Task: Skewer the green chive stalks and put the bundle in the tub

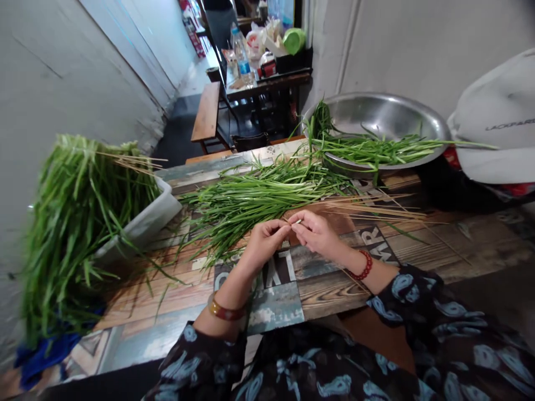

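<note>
My left hand [266, 240] and my right hand [316, 233] meet above the table, fingertips pinched together. A pale stem end [298, 221], like that of a garlic chive, shows between them, and green leaf hangs below my left wrist. From under my right hand a thin bamboo skewer [357, 282] slants toward my body; its tip is hidden by the fingers. Just beyond my hands lies a loose pile of garlic chives [259, 192]. More bamboo skewers [376, 209] are spread to the right of the pile.
On the left, a white plastic tub [161, 214] carries a thick heap of skewered chives [83, 206] hanging over its side. A steel basin [388, 108] with chives stands at the back right, beside a white cap [497, 117]. A bench [208, 111] stands beyond the patterned table [334, 295].
</note>
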Available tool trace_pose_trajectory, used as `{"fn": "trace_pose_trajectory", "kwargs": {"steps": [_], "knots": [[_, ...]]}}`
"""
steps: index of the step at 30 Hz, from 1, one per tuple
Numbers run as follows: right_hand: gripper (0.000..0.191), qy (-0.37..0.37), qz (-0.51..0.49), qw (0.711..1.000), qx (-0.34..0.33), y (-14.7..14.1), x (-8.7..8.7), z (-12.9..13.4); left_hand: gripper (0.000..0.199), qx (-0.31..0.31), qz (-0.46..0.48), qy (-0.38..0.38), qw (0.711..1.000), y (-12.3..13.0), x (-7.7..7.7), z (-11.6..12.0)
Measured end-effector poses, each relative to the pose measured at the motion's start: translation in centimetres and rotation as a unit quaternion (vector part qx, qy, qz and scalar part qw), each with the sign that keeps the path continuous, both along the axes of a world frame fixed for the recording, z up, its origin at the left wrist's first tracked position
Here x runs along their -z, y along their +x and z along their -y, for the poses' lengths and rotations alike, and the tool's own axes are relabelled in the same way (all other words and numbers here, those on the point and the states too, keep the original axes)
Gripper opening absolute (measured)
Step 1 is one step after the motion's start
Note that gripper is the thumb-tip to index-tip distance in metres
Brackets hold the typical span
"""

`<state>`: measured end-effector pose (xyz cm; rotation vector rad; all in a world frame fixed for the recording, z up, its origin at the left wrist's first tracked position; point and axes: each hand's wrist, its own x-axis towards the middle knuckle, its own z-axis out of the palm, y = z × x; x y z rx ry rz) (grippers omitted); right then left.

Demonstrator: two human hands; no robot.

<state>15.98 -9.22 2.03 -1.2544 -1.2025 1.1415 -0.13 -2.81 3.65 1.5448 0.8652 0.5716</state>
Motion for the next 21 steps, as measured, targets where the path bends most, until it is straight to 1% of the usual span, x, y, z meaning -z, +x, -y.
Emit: {"fn": "trace_pose_trajectory", "kwargs": {"steps": [2,4,5,7,8,10,13,15,17,18,19,21], "knots": [[0.026,-0.014,0.028,0.999,-0.007,1.0,0.0,0.4,0.034,-0.033,-0.018,0.024,0.999,-0.5,0.0,-0.5],[0.025,-0.042,0.048,0.998,-0.009,2.3,0.1,0.9,0.036,-0.074,-0.035,0.071,0.994,-0.9,-0.2,-1.3],[0.025,-0.055,0.050,0.997,-0.004,2.9,0.2,1.1,0.036,-0.081,-0.046,0.102,0.990,-0.9,-0.3,-1.7],[0.023,-0.074,0.038,0.996,0.012,3.7,0.3,1.4,0.031,-0.060,-0.080,0.184,0.978,-0.5,-0.8,-2.7],[0.023,-0.078,0.026,0.996,0.020,3.9,0.3,1.5,0.028,-0.045,-0.100,0.235,0.966,0.1,-1.0,-3.2],[0.022,-0.077,0.001,0.997,0.028,4.0,0.0,1.5,0.021,-0.016,-0.147,0.336,0.930,1.8,-1.4,-4.2],[0.021,-0.065,-0.018,0.997,0.040,3.8,-0.4,1.1,0.022,0.031,-0.203,0.426,0.881,5.0,-1.6,-5.4],[0.019,-0.060,-0.015,0.997,0.046,3.7,-0.4,0.8,0.023,0.088,-0.232,0.481,0.841,7.0,-1.5,-5.9],[0.017,-0.055,-0.007,0.997,0.053,3.7,-0.2,0.5,0.021,0.138,-0.266,0.527,0.795,8.4,-1.4,-6.1],[0.016,-0.052,-0.002,0.997,0.055,3.7,-0.1,0.4,0.020,0.153,-0.285,0.542,0.776,8.9,-1.3,-6.2],[0.016,-0.048,0.002,0.997,0.057,3.8,0.0,0.3,0.018,0.160,-0.303,0.551,0.761,9.3,-1.3,-6.3],[0.016,-0.038,0.006,0.997,0.063,3.8,0.1,0.2,0.017,0.160,-0.327,0.561,0.743,9.8,-1.2,-6.4]]}}
